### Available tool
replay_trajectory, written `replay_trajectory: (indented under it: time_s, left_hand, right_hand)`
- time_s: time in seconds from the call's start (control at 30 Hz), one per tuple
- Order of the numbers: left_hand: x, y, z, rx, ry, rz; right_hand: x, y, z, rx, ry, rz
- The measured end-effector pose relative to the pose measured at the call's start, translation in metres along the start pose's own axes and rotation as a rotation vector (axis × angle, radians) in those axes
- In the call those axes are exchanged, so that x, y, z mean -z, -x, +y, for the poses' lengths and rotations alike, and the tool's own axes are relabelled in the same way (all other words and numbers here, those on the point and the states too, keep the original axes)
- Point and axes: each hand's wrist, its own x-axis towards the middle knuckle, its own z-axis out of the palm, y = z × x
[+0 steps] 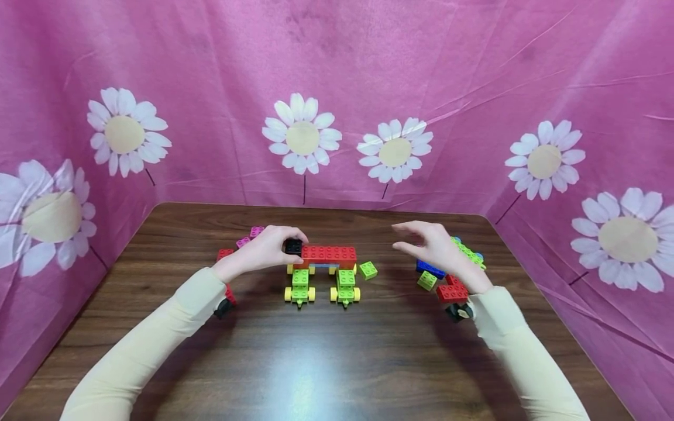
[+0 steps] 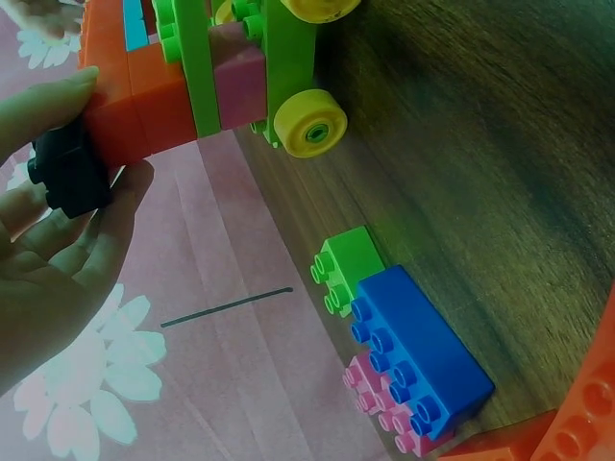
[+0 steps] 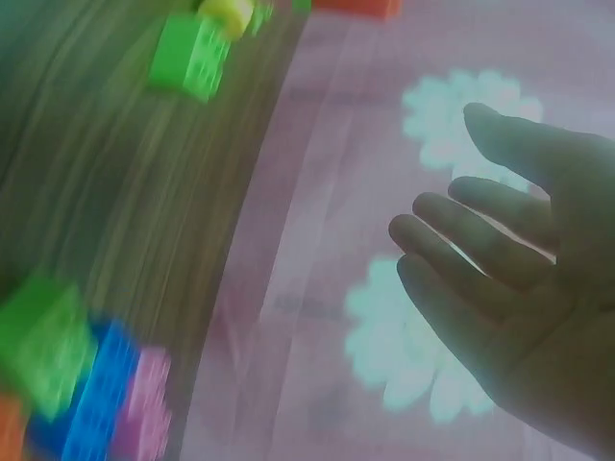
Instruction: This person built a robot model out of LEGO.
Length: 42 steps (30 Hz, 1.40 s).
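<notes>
- Left hand (image 1: pixel 260 250): grip pinching the black block (image 1: pixel 292 247) at one end of the red bricks (image 1: pixel 329 255), mid-table (image 1: pixel 368 362).
- Two green wheeled pieces (image 1: pixel 345 280) sit just in front.
- Right hand (image 1: pixel 433 244): grip spread, thumb apart from fingers, near the blue brick (image 1: pixel 430 269).

The bricks (image 1: pixel 329 254) look smooth plastic, the table (image 1: pixel 368 362) glossy wood.

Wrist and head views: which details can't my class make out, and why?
Head: part of the black brick, covered by the left hand.
Left wrist: the upper yellow wheel, cut by the top edge.
Right wrist: the red block, cut by the top edge; the lower-left green brick, blurred.
</notes>
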Motion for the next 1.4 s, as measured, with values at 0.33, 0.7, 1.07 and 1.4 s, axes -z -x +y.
replay_trajectory:
  time_s: [0.33, 0.7, 1.07, 1.4]
  left_hand:
    - [-0.001, -0.001, -0.002, -0.008, 0.003, 0.000]
    - [0.000, -0.001, 0.000, -0.009, 0.006, -0.003]
    - [0.000, -0.001, -0.002, 0.004, 0.004, -0.009]
    - [0.000, -0.001, 0.000, -0.007, 0.006, -0.015]
  right_hand:
    - [0.036, 0.059, 0.056, -0.213, 0.100, -0.039]
    - [0.056, 0.118, 0.102, -0.358, 0.158, -0.148]
    - [0.044, 0.135, 0.122, -0.373, 0.048, -0.252]
    - [0.044, 0.132, 0.123, -0.331, 0.104, -0.259]
